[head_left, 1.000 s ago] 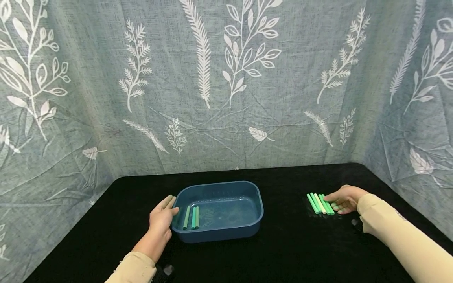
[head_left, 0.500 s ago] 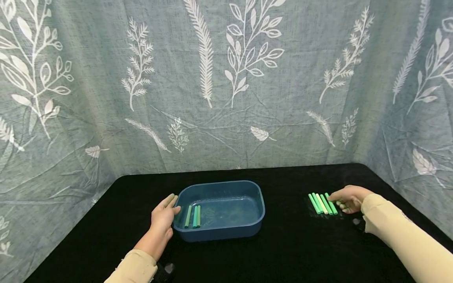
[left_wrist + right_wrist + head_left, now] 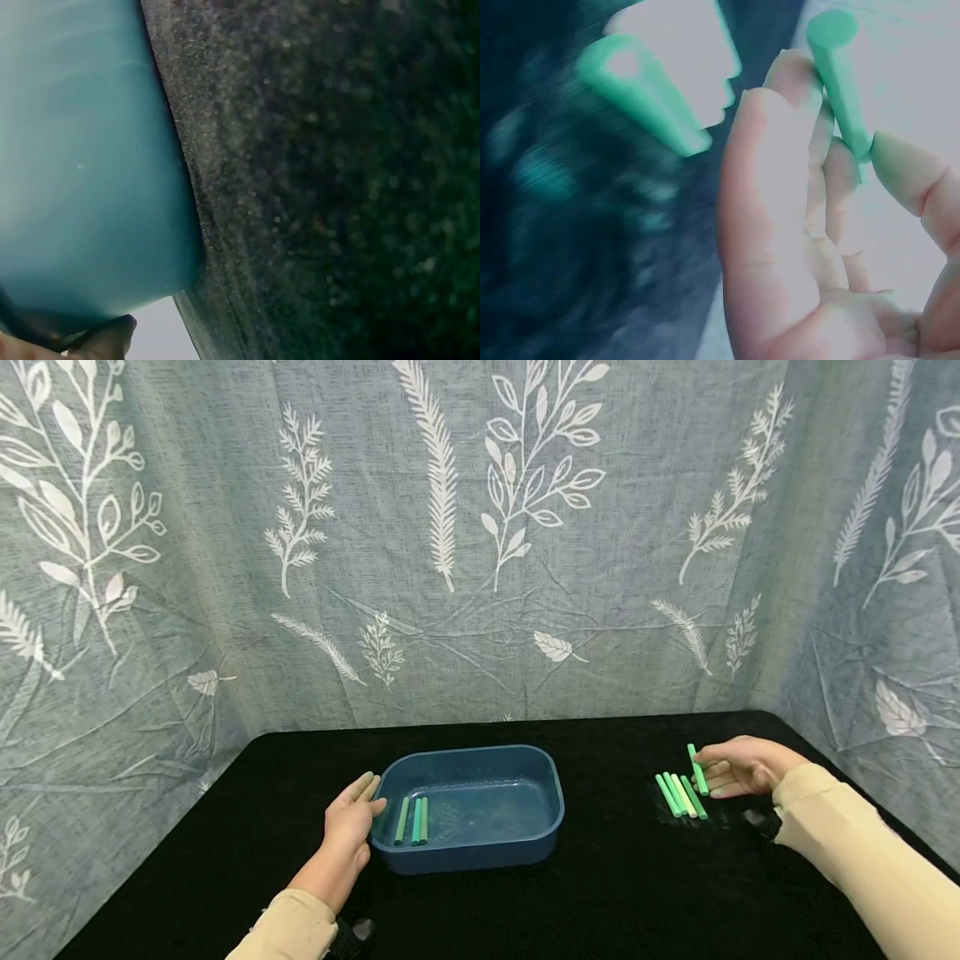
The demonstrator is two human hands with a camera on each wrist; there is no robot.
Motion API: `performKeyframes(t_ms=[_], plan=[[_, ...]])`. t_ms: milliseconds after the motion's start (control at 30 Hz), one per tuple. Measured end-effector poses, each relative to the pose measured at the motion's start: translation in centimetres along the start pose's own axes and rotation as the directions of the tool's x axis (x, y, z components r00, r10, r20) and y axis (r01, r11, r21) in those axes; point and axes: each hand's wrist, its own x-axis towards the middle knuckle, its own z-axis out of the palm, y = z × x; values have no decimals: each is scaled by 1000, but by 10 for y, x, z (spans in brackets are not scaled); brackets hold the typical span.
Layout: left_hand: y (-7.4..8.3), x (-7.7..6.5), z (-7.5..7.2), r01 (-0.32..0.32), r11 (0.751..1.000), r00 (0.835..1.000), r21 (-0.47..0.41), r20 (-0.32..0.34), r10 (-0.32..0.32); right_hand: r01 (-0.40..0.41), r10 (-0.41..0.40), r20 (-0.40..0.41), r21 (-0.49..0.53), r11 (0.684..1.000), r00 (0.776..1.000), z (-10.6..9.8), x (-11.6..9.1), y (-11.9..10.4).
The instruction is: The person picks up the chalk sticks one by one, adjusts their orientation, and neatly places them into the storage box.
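Observation:
A green chalk stick (image 3: 698, 770) is pinched between the thumb and fingers of my right hand (image 3: 742, 766), raised a little above the black table. In the right wrist view the chalk stick (image 3: 838, 82) points up and away from the thumb. Just left of this hand several more chalk sticks (image 3: 676, 795), green with one pale yellow, lie side by side. My left hand (image 3: 348, 821) holds the left end of a blue tub (image 3: 480, 857), its thumb over the rim and its fingers along the outside. Three green chalk sticks (image 3: 416, 821) lie inside the tub at its left end.
The black-covered table (image 3: 600, 893) runs back to a grey-green curtain (image 3: 465, 677) with white leaf prints, which also closes off both sides. Faint dust marks show on the cloth near the loose chalk and on the tub's floor.
My right hand has picked the rightmost green chalk stick up off the row and lifted it. The left hand stays at the tub; the view has shifted slightly.

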Motion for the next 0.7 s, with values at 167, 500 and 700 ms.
performKeyframes(t_ms=[167,500,700], plan=[[-2,1,1,-5,1000,1000,-3,-8,5,49,-52,22,116,992,998,1,-1,-16],[-3,0,-3,-15,1000,1000,-18,-11,14,60,-74,58,205,977,996,27,11,-40],[-3,0,0,-27,999,1000,-33,3,27,62,-86,82,265,962,993,47,16,-49]])
